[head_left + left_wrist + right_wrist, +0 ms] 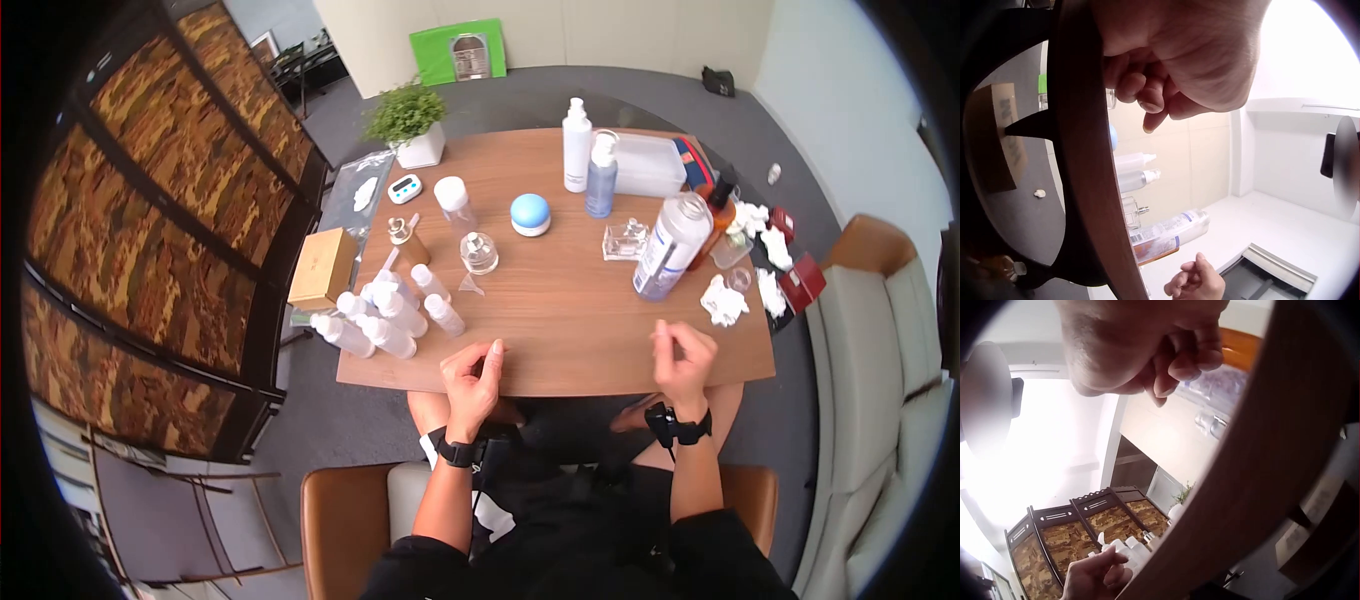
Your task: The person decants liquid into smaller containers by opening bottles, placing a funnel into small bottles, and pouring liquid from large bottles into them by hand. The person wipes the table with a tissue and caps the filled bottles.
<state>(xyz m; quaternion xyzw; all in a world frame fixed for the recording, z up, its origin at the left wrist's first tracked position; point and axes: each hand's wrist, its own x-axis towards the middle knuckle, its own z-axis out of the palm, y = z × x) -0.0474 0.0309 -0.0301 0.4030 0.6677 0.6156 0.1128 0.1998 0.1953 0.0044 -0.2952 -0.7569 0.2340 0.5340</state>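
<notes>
My left hand (pixel 470 380) rests by the front edge of the wooden table (pixel 570 335), fingers loosely curled, holding nothing. Close beyond it stand several small frosted bottles (pixel 388 338) with white caps. To their right are a round glass perfume bottle (pixel 479 256) and a small clear funnel (pixel 471 286). My right hand (pixel 684 362) is over the front right of the table, its fingers also loosely bent and without anything in them. Nearest to it are a large clear bottle (pixel 668 252) with a label and a crumpled tissue (pixel 724 302). Both wrist views show relaxed, bent fingers (pixel 1150 94).
A cardboard box (pixel 323 268), a white timer (pixel 405 188) and a potted plant (pixel 418 140) line the left side. Mid-table is a blue-topped round container (pixel 530 214). Pump bottles (pixel 601 180), a clear plastic bin (pixel 648 165) and a rectangular glass bottle (pixel 625 241) stand to the right.
</notes>
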